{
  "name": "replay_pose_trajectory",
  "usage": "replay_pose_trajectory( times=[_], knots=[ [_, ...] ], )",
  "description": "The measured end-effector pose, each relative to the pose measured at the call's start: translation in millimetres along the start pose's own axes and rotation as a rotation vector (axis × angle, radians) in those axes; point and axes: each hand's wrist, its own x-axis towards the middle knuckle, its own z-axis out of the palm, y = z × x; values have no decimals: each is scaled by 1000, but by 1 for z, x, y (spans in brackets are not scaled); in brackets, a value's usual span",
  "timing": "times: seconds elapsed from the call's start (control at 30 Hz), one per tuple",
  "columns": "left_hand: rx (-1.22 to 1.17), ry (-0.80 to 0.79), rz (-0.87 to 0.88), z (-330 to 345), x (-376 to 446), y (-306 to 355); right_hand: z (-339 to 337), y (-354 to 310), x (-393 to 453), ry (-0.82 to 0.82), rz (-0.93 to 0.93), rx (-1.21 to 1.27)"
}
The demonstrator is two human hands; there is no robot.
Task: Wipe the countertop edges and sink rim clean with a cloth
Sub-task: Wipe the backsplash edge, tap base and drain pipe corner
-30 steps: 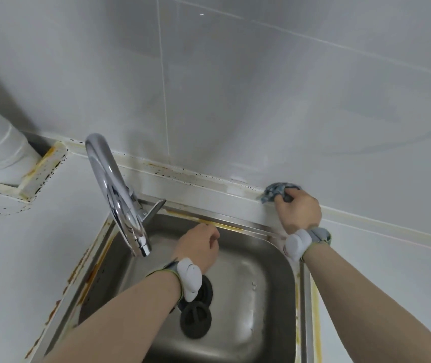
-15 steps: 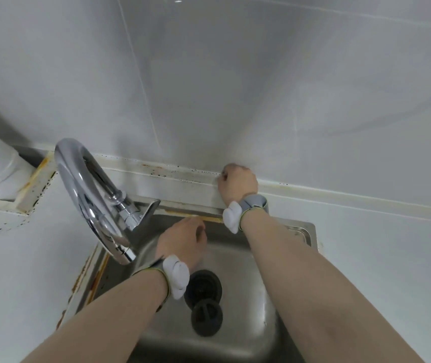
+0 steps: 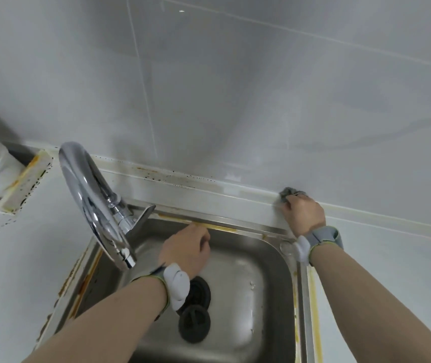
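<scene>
Grey cloth (image 3: 289, 193) right of centre, pressed on table's back ledge (image 3: 209, 196) | right hand (image 3: 303, 214) clenched around cloth | left hand (image 3: 186, 250) loosely curled over steel sink (image 3: 274, 284), grasp unclear | chrome faucet (image 3: 91, 195) left of centre

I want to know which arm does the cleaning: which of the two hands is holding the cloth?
The right hand grips the bunched grey cloth against the white ledge below the wall tiles. The left hand holds nothing; it rests at the steel sink.
</scene>
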Motion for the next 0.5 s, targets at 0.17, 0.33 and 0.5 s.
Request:
replay_pose_trajectory(
  times=[0.17,0.33,0.5],
  knots=[
    [-44,37,-26,-9,0,-11,-28,29,-19,-23,399,42],
    [-120,76,-65,-15,5,-6,-17,-47,-18,137,123,160],
    [-62,109,15,-27,16,11,-5,-120,-1,111,-121,176]
  ],
)
